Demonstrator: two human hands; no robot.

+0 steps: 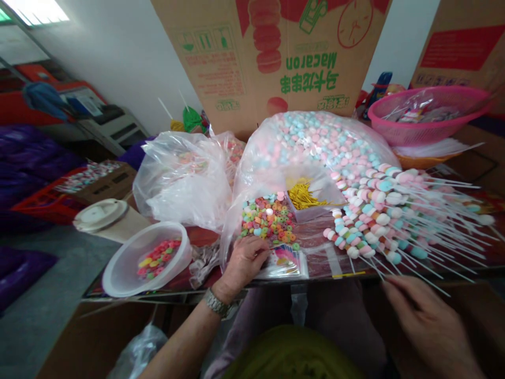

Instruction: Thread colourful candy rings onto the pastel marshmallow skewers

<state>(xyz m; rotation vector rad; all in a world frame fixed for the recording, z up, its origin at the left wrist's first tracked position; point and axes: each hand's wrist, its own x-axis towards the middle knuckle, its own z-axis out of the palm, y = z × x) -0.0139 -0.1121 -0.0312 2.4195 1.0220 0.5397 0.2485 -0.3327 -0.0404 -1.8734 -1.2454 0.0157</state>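
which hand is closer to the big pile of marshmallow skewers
Your right hand. It is at the stick ends on the near side of the skewers; your left hand is farther off to their left, at the printed packets.

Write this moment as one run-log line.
left hand: at packets, grip unclear | right hand: by skewers, blurred, grip unclear | bowl: left of packets | candy bag: behind packets

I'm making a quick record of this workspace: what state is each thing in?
White bowl: uncovered, partly filled with colored rings
Pale container: lid on
Marshmallow bag: open, marshmallows inside
Small tray: open, holding yellow ties
Skewers: piled, loaded, unbagged
Pink basket: uncovered, holding packets
Whitish bag: crumpled
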